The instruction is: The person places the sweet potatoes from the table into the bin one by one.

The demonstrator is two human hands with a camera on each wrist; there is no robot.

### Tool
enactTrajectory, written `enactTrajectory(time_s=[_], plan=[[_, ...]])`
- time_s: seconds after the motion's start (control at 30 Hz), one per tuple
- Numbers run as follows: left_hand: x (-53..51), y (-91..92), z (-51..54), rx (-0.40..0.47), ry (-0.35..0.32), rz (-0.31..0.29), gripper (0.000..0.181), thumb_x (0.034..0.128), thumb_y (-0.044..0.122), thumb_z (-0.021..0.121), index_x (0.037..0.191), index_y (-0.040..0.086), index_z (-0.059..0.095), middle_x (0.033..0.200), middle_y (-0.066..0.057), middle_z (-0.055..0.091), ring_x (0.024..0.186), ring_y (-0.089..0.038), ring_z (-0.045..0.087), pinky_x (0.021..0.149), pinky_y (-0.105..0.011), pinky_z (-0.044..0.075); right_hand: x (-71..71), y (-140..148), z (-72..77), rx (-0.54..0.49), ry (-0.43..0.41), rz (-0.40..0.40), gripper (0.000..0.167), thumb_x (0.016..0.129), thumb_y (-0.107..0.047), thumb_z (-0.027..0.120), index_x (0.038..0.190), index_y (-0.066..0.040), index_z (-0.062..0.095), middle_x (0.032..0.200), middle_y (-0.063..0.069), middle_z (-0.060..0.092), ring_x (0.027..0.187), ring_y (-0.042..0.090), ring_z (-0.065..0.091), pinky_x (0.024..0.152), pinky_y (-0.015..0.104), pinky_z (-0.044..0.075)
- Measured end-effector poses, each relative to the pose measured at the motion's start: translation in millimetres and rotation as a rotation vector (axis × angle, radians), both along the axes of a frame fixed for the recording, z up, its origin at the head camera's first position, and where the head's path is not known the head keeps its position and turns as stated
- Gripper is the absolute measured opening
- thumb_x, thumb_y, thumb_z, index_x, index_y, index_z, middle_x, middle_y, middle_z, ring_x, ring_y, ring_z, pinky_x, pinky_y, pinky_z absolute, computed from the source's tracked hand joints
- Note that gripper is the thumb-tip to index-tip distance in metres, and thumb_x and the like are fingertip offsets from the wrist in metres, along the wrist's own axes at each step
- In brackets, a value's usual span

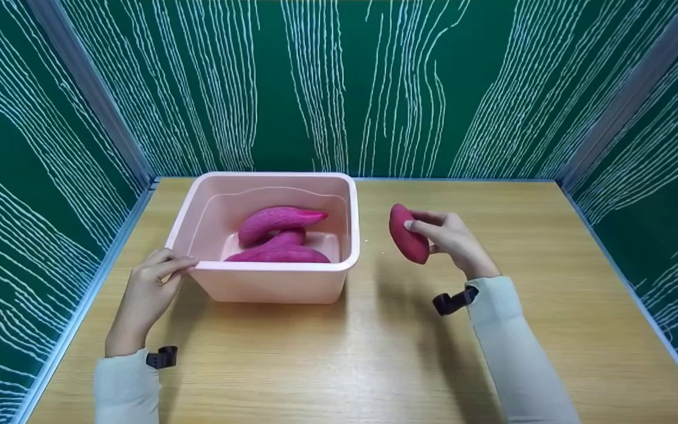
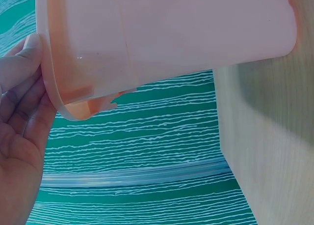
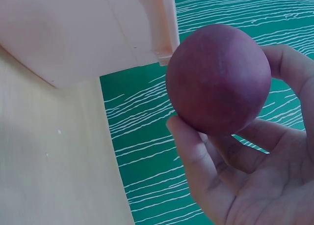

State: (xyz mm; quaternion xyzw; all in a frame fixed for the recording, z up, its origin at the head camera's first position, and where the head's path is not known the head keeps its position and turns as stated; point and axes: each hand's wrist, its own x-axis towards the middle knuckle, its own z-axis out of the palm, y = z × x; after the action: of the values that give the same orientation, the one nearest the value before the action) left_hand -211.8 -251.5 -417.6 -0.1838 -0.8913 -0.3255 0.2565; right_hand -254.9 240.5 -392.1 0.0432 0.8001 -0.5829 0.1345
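A pink plastic bin (image 1: 280,285) stands on the table, left of the middle. My left hand (image 1: 153,288) pinches its near left rim corner; in the left wrist view the thumb (image 2: 33,42) lies against the rim, with fingers beside it. Inside the bin lie several long magenta sweet potatoes (image 1: 280,221), partly hidden by the near wall. My right hand (image 1: 454,238) grips a dark red sweet potato (image 1: 408,235) above the table, to the right of the bin. The right wrist view shows this sweet potato (image 3: 218,80) end-on, round, between thumb and fingers.
The wooden table (image 1: 315,365) is enclosed at the back and sides by green panels (image 1: 374,88) with white wavy lines. Metal frame posts (image 1: 89,82) stand at the corners. A few tiny pale specks lie right of the bin.
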Motion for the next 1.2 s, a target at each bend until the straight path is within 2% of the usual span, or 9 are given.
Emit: enactTrajectory(time_s=[0.07,0.2,0.6,0.63,0.73,0.8,0.87,1.0,1.2], plan=[[-0.2,-0.2,0.0,-0.003,0.010,-0.004,0.020,0.0751,-0.008,0.075,0.090,0.004,0.078,0.084,-0.008,0.067,0.084,-0.013,0.055,0.079,0.007,0.038,-1.9,-1,3.2,-0.005,0.001,-0.009,0.066,0.088,-0.036,0.069,0.143,-0.008,0.044,0.135,0.016,0.050,0.112,0.029,0.051,0.080,0.028,0.058],[-0.3,-0.2,-0.5,-0.002,0.004,0.004,0.021,0.0749,-0.009,0.075,0.091,0.005,0.078,0.085,-0.007,0.067,0.086,-0.012,0.055,0.081,0.008,0.037,-5.8,-3,9.9,0.011,0.001,-0.021,0.068,0.086,-0.038,0.070,0.142,-0.010,0.045,0.134,0.013,0.051,0.113,0.028,0.051,0.079,0.028,0.058],[1.4,0.7,1.1,-0.001,-0.032,0.018,0.021,0.0765,-0.009,0.074,0.093,0.004,0.077,0.087,-0.008,0.067,0.088,-0.016,0.056,0.083,0.008,0.036,-16.6,-19,23.4,0.026,0.028,0.021,0.069,0.085,-0.039,0.071,0.142,-0.011,0.045,0.132,0.012,0.053,0.113,0.029,0.053,0.082,0.030,0.058],[1.5,0.8,1.3,-0.001,-0.038,0.020,0.022,0.0769,-0.009,0.073,0.094,0.004,0.077,0.087,-0.008,0.067,0.089,-0.017,0.057,0.084,0.007,0.038,-17.4,-20,24.5,0.025,0.031,0.024,0.068,0.085,-0.039,0.071,0.142,-0.011,0.045,0.132,0.011,0.054,0.112,0.029,0.053,0.082,0.030,0.058],[1.3,0.8,1.8,-0.002,-0.054,0.026,0.022,0.0779,-0.008,0.073,0.095,0.005,0.077,0.089,-0.008,0.068,0.091,-0.020,0.058,0.087,-0.006,0.048,-19.9,-24,27.6,0.006,0.044,0.039,0.066,0.085,-0.039,0.071,0.141,-0.012,0.047,0.131,0.010,0.055,0.111,0.029,0.053,0.082,0.030,0.058],[1.3,0.7,1.6,-0.006,-0.055,0.030,0.022,0.0778,-0.008,0.073,0.095,0.005,0.077,0.089,-0.008,0.068,0.092,-0.020,0.059,0.087,-0.010,0.048,-21.2,-27,29.4,-0.005,0.053,0.051,0.065,0.085,-0.041,0.071,0.140,-0.012,0.049,0.130,0.010,0.056,0.110,0.028,0.054,0.081,0.030,0.059],[1.1,0.5,1.2,-0.005,-0.043,0.023,0.022,0.0772,-0.008,0.073,0.094,0.005,0.077,0.088,-0.008,0.068,0.091,-0.020,0.059,0.088,-0.008,0.047,-22.7,-30,30.9,-0.021,0.064,0.064,0.064,0.085,-0.043,0.071,0.138,-0.013,0.051,0.129,0.010,0.057,0.109,0.027,0.055,0.080,0.030,0.059],[0.3,0.2,0.4,-0.004,-0.008,0.010,0.020,0.0759,-0.010,0.074,0.091,0.003,0.077,0.085,-0.009,0.068,0.087,-0.017,0.058,0.086,0.007,0.037,-25.7,-37,33.5,-0.056,0.090,0.091,0.062,0.086,-0.042,0.070,0.137,-0.013,0.053,0.128,0.011,0.057,0.108,0.026,0.056,0.078,0.030,0.059],[0.4,0.3,-0.1,0.000,-0.018,0.017,0.022,0.0759,-0.011,0.073,0.092,0.003,0.077,0.087,-0.009,0.068,0.089,-0.019,0.059,0.087,0.008,0.034,-31.0,-50,37.6,-0.094,0.095,0.107,0.056,0.087,-0.036,0.071,0.137,-0.017,0.054,0.130,0.009,0.056,0.112,0.028,0.054,0.081,0.034,0.059]])
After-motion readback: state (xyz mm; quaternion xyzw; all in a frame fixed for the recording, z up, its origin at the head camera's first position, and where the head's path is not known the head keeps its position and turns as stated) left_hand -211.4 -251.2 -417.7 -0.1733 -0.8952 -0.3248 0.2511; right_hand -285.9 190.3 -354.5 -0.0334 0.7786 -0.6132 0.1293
